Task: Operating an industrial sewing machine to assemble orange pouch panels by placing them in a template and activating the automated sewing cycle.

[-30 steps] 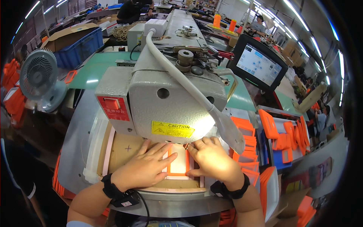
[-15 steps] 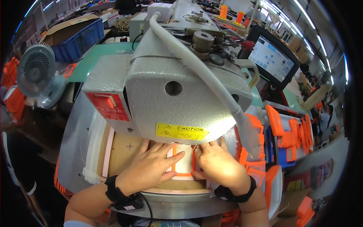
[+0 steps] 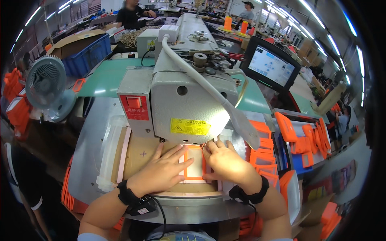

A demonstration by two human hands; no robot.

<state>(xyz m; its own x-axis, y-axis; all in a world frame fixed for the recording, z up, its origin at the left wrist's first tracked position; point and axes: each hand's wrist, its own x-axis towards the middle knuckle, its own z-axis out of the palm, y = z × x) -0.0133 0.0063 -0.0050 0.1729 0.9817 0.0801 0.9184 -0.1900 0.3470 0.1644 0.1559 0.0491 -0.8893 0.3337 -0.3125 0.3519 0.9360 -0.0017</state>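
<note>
While your left hand (image 3: 159, 170) and right hand (image 3: 228, 161) rest apart, unclenched, at nine and three o'clock on the rectangular orange-bordered frame (image 3: 194, 178), six o'clock from the grey metal machine head (image 3: 191, 105), uneven pressure could skew it.

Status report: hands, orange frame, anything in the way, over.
Left hand spread over the left side of the orange frame; right hand at its right. Frame lying flat. Grey machine head close at far edge.
</note>
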